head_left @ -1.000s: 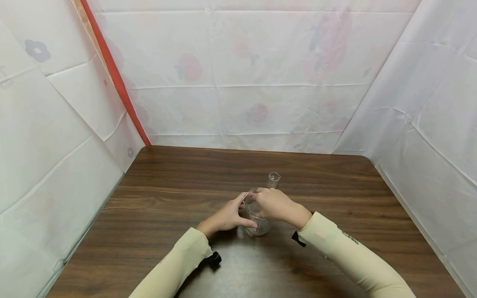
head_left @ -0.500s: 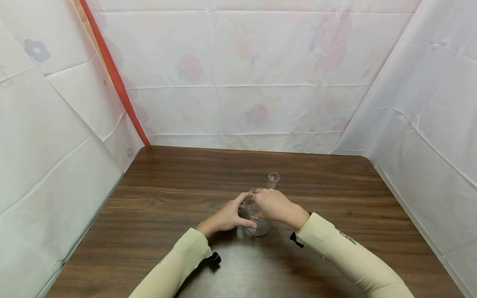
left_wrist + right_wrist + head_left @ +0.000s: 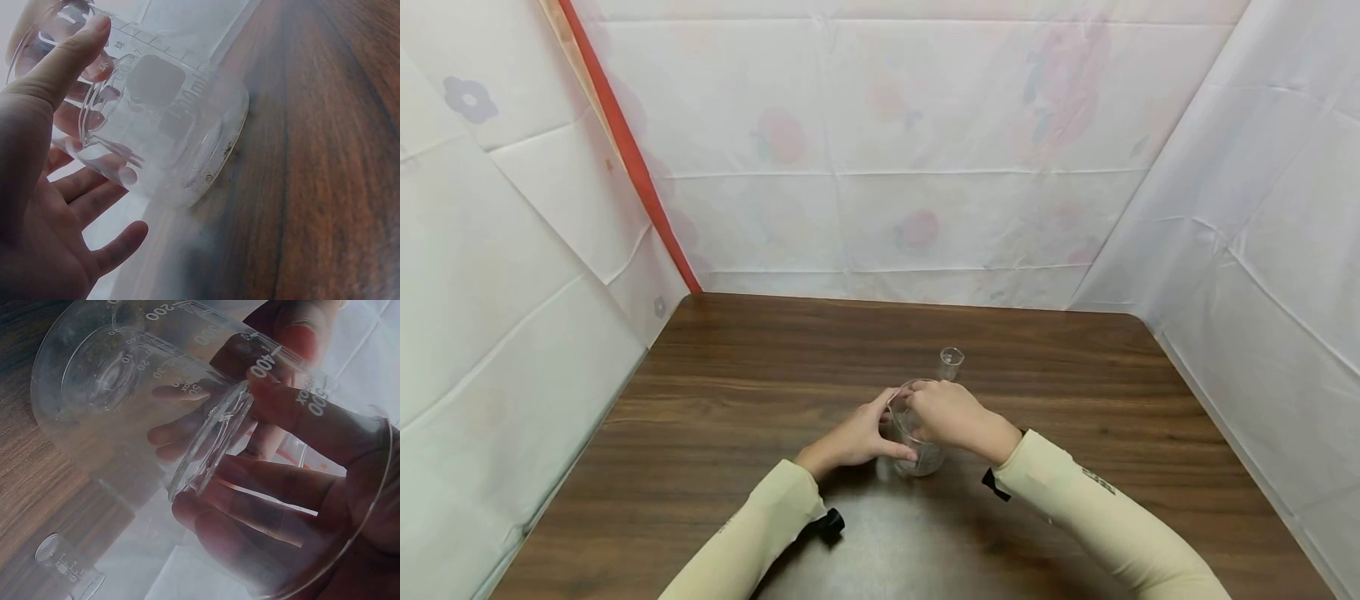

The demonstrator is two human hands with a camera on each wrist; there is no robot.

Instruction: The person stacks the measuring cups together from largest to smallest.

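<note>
My left hand (image 3: 856,435) grips the side of a large clear glass beaker (image 3: 925,463), thumb at the front and fingers behind. The left wrist view shows this beaker (image 3: 212,94) upright with its base on the wood. My right hand (image 3: 958,418) reaches in through its mouth. Through the glass in the right wrist view, the fingers of my right hand (image 3: 269,500) hold the rim of a smaller marked beaker (image 3: 144,362) inside the large one. Whether the inner base touches the bottom, I cannot tell.
A tiny glass beaker (image 3: 951,360) stands just behind the large one, also visible in the right wrist view (image 3: 69,569). The brown wooden table (image 3: 760,350) is bordered by pale patterned sheets (image 3: 880,217) at the back and both sides.
My right wrist and sleeve have shifted slightly left. The left hand's grip and the large beaker's place look the same.
</note>
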